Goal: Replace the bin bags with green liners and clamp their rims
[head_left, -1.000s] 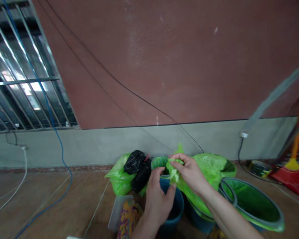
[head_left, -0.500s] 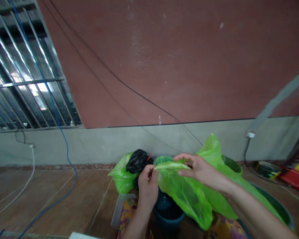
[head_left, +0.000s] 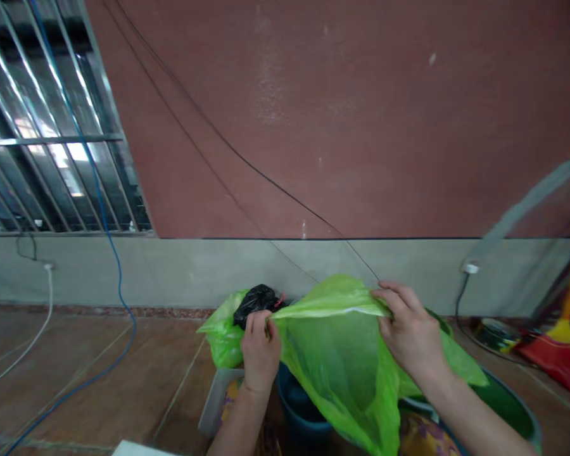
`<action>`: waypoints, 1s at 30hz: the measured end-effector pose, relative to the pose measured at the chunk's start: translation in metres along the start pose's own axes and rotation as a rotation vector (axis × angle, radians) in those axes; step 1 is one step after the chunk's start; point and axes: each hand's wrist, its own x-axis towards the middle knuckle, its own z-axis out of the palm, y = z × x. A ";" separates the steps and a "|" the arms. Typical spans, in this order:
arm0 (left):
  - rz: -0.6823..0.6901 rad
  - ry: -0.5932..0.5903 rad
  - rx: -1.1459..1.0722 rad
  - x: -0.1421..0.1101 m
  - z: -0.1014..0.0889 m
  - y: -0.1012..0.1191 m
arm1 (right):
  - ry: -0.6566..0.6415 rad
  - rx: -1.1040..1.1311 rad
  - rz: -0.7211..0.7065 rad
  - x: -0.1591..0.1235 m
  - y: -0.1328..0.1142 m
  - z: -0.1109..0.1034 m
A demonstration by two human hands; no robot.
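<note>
A bright green plastic bag (head_left: 332, 354) hangs between my two hands, its mouth stretched wide and its body drooping toward me. My left hand (head_left: 260, 351) pinches one side of the rim. On the other side of the mouth, my right hand (head_left: 411, 332) grips the rim between thumb and fingers. Below the bag stands a dark blue bucket (head_left: 297, 405), partly covered by the hanging plastic. Behind my left hand sit a tied black plastic bag (head_left: 255, 301) and a second green bag (head_left: 223, 335).
At right lie a large green tub (head_left: 517, 405), a red dustpan (head_left: 555, 358) and a round tin (head_left: 496, 334). A pale plastic box (head_left: 216, 399) is beside my left forearm. A blue cable (head_left: 116, 361) crosses the tiled floor at left; the wall (head_left: 342, 126) rises behind.
My hands have moved apart, the right one going outward, and the bag's mouth has spread from a narrow fold to a wide opening. The view has shifted slightly.
</note>
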 end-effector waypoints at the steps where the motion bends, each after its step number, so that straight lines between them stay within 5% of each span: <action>1: 0.007 0.015 0.024 0.001 0.001 -0.004 | 0.016 -0.007 0.015 -0.002 0.003 0.000; 15: -0.152 0.029 0.153 0.018 -0.019 -0.061 | 0.041 0.075 0.154 -0.023 0.023 0.006; 22: -0.296 0.014 0.109 0.010 -0.019 -0.065 | -0.008 0.151 0.216 -0.032 0.011 0.016; 30: -0.472 -0.017 -0.114 0.005 -0.012 -0.043 | -0.374 -0.110 0.148 -0.097 0.027 0.060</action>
